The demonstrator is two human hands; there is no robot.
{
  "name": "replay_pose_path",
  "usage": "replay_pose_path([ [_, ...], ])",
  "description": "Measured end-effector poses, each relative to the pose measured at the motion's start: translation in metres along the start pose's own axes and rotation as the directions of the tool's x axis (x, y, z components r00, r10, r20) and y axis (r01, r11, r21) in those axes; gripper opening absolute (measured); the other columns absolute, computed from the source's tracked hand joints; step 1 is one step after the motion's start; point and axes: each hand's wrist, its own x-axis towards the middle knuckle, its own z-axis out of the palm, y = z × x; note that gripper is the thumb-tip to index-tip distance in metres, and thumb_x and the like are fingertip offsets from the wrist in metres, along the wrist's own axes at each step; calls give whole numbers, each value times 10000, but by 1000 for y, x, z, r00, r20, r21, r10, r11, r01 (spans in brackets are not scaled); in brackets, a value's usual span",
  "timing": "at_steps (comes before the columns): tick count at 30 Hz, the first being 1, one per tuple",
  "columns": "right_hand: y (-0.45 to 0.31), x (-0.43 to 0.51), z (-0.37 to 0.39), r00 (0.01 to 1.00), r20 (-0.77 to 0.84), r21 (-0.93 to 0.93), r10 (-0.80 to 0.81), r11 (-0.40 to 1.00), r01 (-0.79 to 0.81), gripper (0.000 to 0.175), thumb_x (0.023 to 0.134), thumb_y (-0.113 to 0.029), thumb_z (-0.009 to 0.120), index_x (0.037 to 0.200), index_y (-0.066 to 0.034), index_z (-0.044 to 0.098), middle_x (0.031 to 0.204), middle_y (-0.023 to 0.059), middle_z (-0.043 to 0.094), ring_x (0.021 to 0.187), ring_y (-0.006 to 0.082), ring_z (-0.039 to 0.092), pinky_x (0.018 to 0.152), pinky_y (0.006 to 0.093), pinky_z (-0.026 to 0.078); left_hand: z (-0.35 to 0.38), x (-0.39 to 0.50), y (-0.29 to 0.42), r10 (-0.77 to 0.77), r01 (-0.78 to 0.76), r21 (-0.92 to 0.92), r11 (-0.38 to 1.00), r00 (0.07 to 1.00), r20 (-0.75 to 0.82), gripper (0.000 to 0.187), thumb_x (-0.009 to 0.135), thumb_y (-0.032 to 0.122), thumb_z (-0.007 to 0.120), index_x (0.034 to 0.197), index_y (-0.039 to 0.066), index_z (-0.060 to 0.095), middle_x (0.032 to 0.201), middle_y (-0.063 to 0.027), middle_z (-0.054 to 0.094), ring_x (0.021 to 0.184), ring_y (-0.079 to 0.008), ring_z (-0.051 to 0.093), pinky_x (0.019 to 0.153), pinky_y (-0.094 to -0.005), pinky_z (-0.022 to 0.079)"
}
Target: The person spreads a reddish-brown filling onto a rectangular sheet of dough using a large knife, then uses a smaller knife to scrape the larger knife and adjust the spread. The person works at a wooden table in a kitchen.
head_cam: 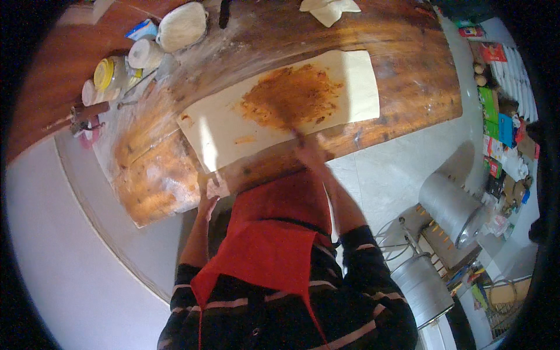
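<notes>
A long sheet of rolled dough (361, 89) lies at a slant across the wooden work board (411, 78). Reddish-brown paste (291, 94) is smeared over its middle, with small streaks toward the left end. My right hand (313, 153), at the near edge of the dough, is closed around a dark-handled spreading tool (299, 136). Blur hides the tool's working end against the paste. At the near edge of the board, just below the dough's left corner, rests my left hand (215, 188). Whether its fingers grip the edge is unclear.
Tubs, one with a yellow lid (104, 74), and a pale basket (183, 26) stand at the far left. A folded pale cloth or dough piece (331, 9) lies at the back. Metal cylinders (450, 208) and packaged goods (494, 107) are on the right.
</notes>
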Motion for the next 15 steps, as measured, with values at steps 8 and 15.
replay_pose_path([
  [8,44,39,-21,960,-144,210,239,956,-206,496,876,-213,573,1356,-96,523,950,170,688,777,300,663,656,431,545,4,-7,13,15,-7,183,983,999,-40,841,740,451,742,1366,-28,450,1299,-295,560,1211,-407,558,988,-443,469],
  [15,26,3,21,989,15,-13,144,989,-144,557,854,-271,565,1385,-113,507,1047,272,647,992,434,624,850,538,492,-1,7,16,-111,97,266,959,993,37,860,722,508,733,1290,-96,505,1264,-314,578,1201,-403,571,982,-440,477],
])
